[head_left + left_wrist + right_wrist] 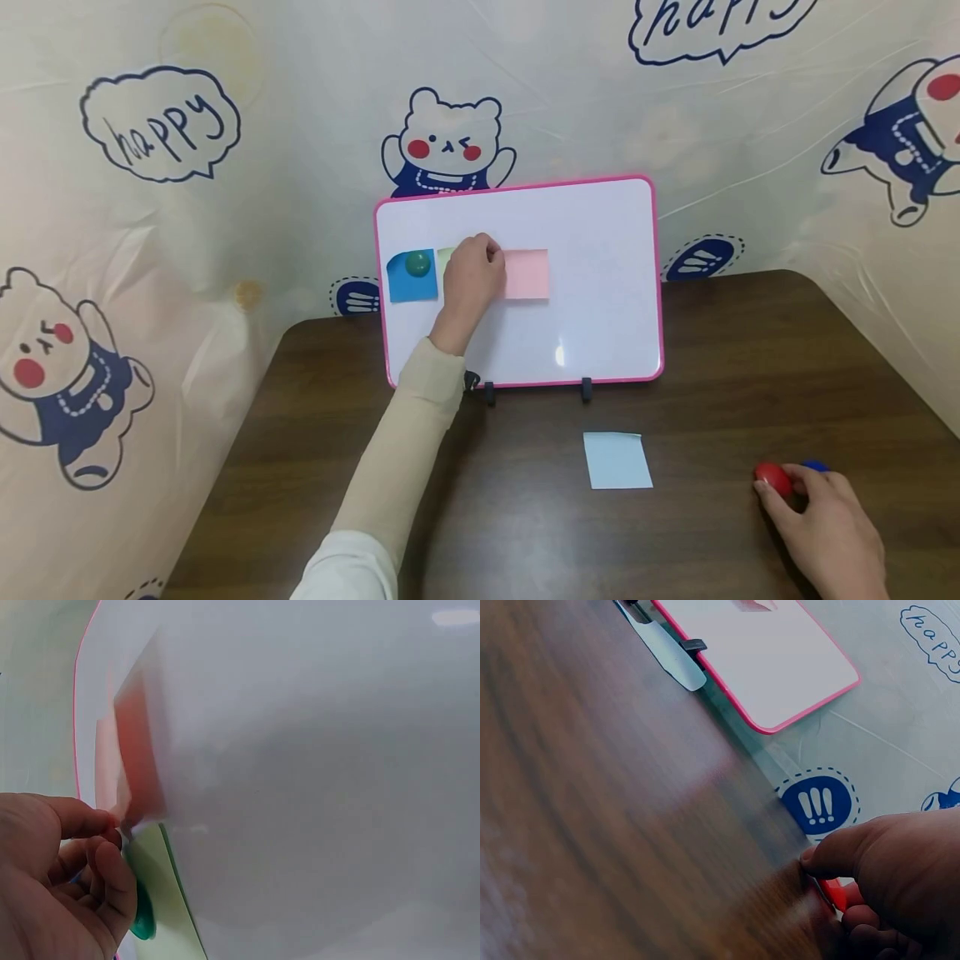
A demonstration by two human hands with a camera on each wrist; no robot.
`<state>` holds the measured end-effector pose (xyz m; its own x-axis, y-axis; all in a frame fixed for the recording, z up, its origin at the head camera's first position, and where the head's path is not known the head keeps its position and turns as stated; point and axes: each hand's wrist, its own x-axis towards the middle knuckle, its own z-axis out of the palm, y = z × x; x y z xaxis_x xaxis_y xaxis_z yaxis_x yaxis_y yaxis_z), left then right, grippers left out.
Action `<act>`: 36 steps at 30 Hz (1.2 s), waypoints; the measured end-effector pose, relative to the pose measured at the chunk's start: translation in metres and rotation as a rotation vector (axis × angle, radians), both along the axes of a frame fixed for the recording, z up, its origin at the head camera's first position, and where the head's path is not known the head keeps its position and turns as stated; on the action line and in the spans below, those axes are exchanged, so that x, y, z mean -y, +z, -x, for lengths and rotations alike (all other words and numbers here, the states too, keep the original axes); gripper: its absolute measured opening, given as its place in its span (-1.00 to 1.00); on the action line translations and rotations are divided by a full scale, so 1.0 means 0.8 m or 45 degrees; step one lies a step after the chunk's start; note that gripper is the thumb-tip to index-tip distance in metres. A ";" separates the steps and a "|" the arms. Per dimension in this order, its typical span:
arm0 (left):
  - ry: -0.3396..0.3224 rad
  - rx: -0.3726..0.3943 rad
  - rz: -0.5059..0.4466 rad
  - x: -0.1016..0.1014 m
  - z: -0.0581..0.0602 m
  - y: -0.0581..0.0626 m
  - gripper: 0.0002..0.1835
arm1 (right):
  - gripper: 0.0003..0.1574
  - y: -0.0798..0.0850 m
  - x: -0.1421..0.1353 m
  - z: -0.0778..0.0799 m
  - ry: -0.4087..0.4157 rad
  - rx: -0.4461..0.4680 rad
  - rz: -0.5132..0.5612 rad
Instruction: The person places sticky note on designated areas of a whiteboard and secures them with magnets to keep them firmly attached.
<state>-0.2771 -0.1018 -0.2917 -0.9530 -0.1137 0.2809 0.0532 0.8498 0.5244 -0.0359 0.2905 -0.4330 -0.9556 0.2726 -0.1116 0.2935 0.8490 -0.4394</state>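
Observation:
A whiteboard [600, 325] with a pink frame stands tilted back at the far side of the table. My left hand [474, 279] is up against it, thumb and forefinger pinching a corner of a pink sticky note [528, 274]; in the left wrist view this pink note [141, 761] stands partly off the board. Left of it, a pale green note [444, 257] is mostly hidden by the hand. Farther left is a blue note [408, 287] under a round green magnet [417, 264]. At the table's right, my right hand [832, 521] holds a round red magnet [772, 478] between thumb and fingers.
Behind the right fingers a blue magnet [815, 466] partly shows. A light blue note [618, 461] lies on the brown table [525, 517] in front of the board. Black feet [587, 390] support the board's lower edge. A printed cloth [300, 125] hangs behind.

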 end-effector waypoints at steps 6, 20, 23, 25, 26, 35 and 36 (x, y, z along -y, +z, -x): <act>0.050 -0.019 0.018 0.002 0.003 0.004 -0.80 | -0.04 0.000 0.001 -0.001 -0.003 -0.015 -0.003; 0.099 -0.027 0.038 -0.001 0.006 0.003 -0.78 | -0.03 0.000 0.001 0.000 0.000 -0.005 0.002; 0.100 -0.039 0.048 -0.001 0.007 0.003 -0.78 | -0.03 0.000 0.000 0.000 0.004 -0.001 0.005; 0.100 -0.046 0.051 -0.002 0.007 0.003 -0.77 | -0.02 0.001 0.000 0.000 0.004 0.003 0.005; 0.101 -0.051 0.056 -0.002 0.007 0.002 -0.78 | -0.02 0.001 0.001 -0.001 0.006 0.003 0.005; 0.097 -0.115 0.112 -0.006 0.005 -0.001 -0.79 | -0.03 0.002 0.001 -0.001 0.011 -0.007 0.000; 0.101 -0.121 0.107 -0.006 0.006 -0.002 -0.79 | -0.05 0.002 0.001 -0.002 0.015 -0.015 -0.002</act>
<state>-0.2819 -0.0967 -0.2932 -0.9104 -0.1602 0.3814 0.0299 0.8941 0.4469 -0.0345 0.2899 -0.4312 -0.9600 0.2618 -0.0995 0.2784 0.8531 -0.4413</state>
